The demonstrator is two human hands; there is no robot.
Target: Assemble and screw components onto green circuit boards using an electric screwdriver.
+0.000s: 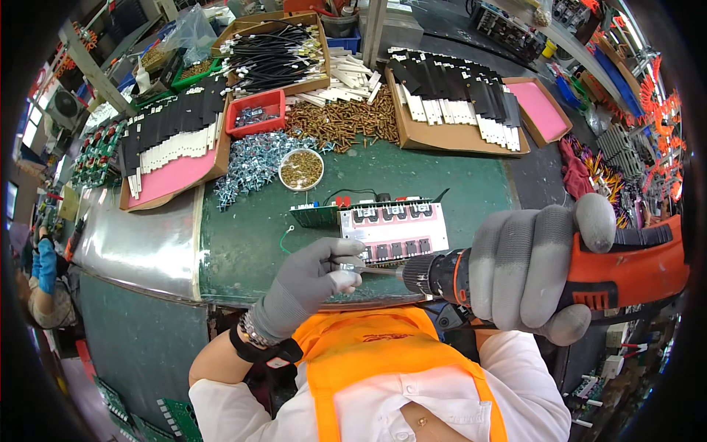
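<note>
Gripped in my gloved right hand [524,269] is an orange and black electric screwdriver [630,269], held level with its long bit [383,271] pointing left. The thumb and fingers of my gloved left hand [303,283] pinch a small silver metal piece [349,268] at the bit's tip; its exact kind is partly hidden by the fingertips. Just beyond the bit lies a circuit board assembly [394,230] with a white plate and rows of black components. A green wire [283,239] with a ring end lies on the green mat beside it.
A round white dish [300,169] of small brass-coloured parts stands behind the board. Around it are heaps of silver screw parts [254,166] and brass fasteners [342,121], plus a red bin [255,113]. Cardboard trays [434,136] with black and white strips flank them. A person [48,283] is far left.
</note>
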